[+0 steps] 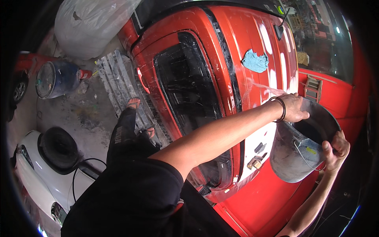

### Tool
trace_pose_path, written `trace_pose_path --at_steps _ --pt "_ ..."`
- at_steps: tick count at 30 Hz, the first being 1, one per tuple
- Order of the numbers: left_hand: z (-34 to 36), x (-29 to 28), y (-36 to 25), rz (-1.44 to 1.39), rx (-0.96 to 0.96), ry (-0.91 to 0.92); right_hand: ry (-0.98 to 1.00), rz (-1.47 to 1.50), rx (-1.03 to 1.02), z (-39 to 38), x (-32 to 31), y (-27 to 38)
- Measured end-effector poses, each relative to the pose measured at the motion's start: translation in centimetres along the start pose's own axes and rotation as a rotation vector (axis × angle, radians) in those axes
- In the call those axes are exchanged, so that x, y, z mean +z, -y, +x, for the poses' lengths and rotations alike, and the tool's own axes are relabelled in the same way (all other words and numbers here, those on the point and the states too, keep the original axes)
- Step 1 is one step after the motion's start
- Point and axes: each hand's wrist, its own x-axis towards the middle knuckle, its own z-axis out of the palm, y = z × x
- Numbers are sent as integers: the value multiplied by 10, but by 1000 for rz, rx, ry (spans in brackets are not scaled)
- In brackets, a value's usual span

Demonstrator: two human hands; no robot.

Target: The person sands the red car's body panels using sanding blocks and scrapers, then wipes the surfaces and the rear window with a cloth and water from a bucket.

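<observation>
A large dark grey bucket (pixel 294 152), dusty on the outside and with a wire handle, is tilted over the right side of the red car roof (pixel 252 89). My left hand (pixel 294 108), with dark bands at the wrist, grips the rim on its far left. On the opposite side, my right hand (pixel 336 152) holds the rim with the thumb outside. Inside the bucket it is dark, and I cannot make out the contents. A crumpled light blue cloth (pixel 255 61) lies on the roof beyond my left hand. Pinkish liquid or a wet streak (pixel 266 87) shows beside that hand.
My feet stand on a metal plank platform (pixel 118 81) beside the car. A blue drum (pixel 59 79) and a big plastic-wrapped bundle (pixel 89 29) are at the far left. A white car (pixel 39 173) with a black tire (pixel 59 150) on it is nearer. An antenna (pixel 280 29) rises from the roof.
</observation>
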Motion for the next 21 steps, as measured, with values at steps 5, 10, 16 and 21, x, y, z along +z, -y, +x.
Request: trace_pose_path --at_steps 5,10,16,21 --pt "-58 -12 -7 -62 -4 -337 -236 -346 -171 -64 12 16" --pt "-198 -43 -10 258 -320 -496 -538 -311 -425 -90 105 69" --pt "-412 -121 37 -92 -692 -399 -408 348 -834 -23 234 196" --pt "-547 -135 110 -186 -862 -780 187 399 -761 8 309 225"
